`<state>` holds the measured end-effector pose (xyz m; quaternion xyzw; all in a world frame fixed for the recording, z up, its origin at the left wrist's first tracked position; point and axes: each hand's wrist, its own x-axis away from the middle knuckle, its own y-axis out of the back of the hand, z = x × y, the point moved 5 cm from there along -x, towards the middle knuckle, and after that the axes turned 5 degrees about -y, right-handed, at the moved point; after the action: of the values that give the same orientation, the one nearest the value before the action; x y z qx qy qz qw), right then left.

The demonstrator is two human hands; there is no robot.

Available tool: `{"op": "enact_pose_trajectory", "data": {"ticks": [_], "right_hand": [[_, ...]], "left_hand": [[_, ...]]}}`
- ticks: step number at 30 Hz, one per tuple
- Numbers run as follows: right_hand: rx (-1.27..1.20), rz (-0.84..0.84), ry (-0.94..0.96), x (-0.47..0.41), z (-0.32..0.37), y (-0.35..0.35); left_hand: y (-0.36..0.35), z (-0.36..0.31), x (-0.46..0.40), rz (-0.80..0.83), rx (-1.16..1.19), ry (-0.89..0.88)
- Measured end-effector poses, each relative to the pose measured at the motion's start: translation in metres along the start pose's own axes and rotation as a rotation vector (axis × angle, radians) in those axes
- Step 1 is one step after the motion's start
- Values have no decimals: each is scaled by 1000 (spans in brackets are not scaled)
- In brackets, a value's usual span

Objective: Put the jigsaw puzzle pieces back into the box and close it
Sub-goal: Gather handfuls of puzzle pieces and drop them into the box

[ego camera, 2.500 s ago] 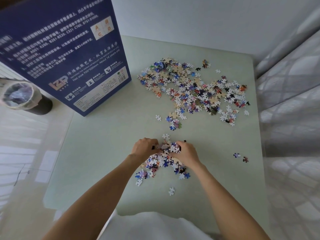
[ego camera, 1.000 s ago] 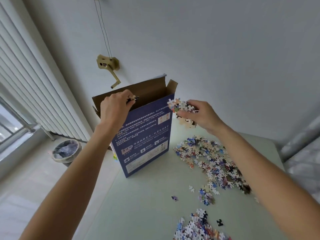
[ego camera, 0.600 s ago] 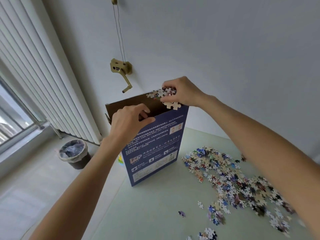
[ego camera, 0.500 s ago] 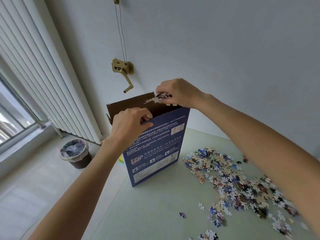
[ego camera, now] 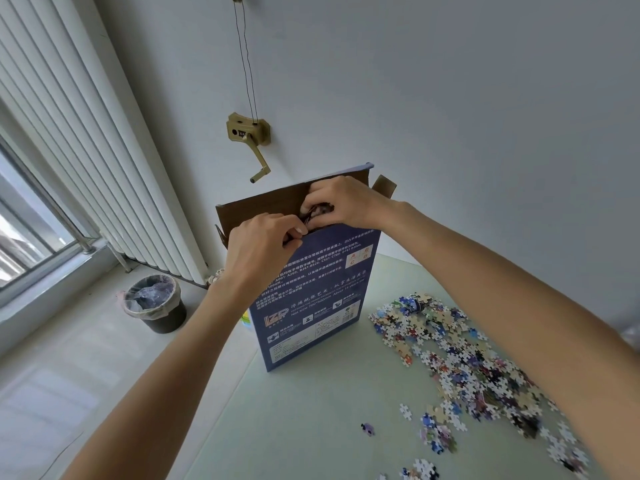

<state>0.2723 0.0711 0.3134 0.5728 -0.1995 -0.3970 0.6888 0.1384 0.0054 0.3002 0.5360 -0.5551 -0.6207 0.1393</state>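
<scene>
A tall blue puzzle box [ego camera: 318, 306] stands upright on the pale green table [ego camera: 304, 427], its brown top flaps open. My left hand [ego camera: 263, 251] grips the front top edge of the box. My right hand [ego camera: 343, 202] is curled over the opening and holds a clump of puzzle pieces [ego camera: 317, 211] just inside the rim. A wide scatter of loose puzzle pieces [ego camera: 460, 358] lies on the table to the right of the box, with smaller groups nearer me [ego camera: 436, 431].
A black waste bin [ego camera: 154, 303] with a plastic liner stands on the floor left of the table. A white radiator [ego camera: 90, 140] and a window run along the left wall. A brass crank [ego camera: 249, 140] hangs on the wall behind the box.
My hands rose from the table pile to the box top. The right hand has carried its pieces over the rim and lowered them into the opening; the left hand stays on the front edge.
</scene>
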Motion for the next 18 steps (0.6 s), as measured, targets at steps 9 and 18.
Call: {"op": "enact_pose_trajectory", "data": {"ticks": [9, 18], "right_hand": [[-63, -163, -46, 18, 5, 0], [-60, -543, -217, 163, 17, -45]], "left_hand": [[-1, 1, 4, -47, -3, -33], [-15, -42, 41, -282, 77, -321]]}}
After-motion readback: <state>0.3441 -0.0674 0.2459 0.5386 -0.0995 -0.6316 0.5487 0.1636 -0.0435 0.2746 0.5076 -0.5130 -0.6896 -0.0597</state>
